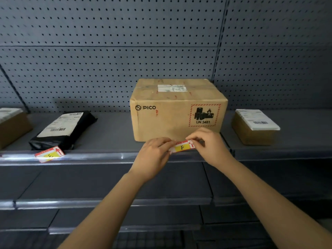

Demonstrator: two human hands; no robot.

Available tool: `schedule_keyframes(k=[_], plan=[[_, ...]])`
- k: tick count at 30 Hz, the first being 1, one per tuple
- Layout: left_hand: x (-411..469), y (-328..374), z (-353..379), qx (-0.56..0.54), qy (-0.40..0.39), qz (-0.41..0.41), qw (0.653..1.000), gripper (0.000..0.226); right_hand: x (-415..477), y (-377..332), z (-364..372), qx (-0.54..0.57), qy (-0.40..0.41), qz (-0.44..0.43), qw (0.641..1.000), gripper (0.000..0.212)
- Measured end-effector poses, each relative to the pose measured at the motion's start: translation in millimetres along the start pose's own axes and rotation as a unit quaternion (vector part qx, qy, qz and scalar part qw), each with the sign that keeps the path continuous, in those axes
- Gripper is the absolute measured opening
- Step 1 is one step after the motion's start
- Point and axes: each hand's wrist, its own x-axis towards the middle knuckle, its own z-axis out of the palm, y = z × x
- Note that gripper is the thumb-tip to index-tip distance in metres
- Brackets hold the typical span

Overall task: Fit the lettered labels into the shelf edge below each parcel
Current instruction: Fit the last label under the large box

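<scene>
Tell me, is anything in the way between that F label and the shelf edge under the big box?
Nothing visible. The left hand and right hand pinch the F label by its ends at the shelf edge, in front of the cardboard box, which stands on the shelf behind it. The strip behind the hands is hidden.

a cardboard box (161, 123) is showing the brand "pico" beside a round logo on its front face, and "un 3481" under a battery-and-flame sign in a red hatched frame. a red-and-yellow label (182, 147) is carrying a handwritten "f"; a second label (49, 154) at the left is showing a red arrow, its letter too blurred to read.
</scene>
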Motion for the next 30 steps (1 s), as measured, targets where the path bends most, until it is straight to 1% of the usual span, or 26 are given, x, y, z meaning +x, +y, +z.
schedule_keyframes(k=[4,11,18,24,30], plan=[[-5,8,6,0.02,-0.012,-0.035,0.999,0.037,0,11,-3,-0.01,-0.024,-0.027,0.999,0.017],[-6,8,6,0.038,0.005,-0.042,0.998,0.037,3,12,-2,-0.01,-0.041,-0.042,0.998,0.018],[-6,14,10,0.049,0.004,-0.051,0.997,0.039,7,13,-5,-0.017,-0.066,-0.032,0.997,0.02],[-4,17,13,0.052,0.006,-0.056,0.997,0.041,13,11,-11,-0.026,-0.086,-0.04,0.995,0.02],[-9,15,13,0.048,0.013,-0.061,0.997,0.041,26,8,-10,-0.038,-0.111,-0.027,0.993,0.02]])
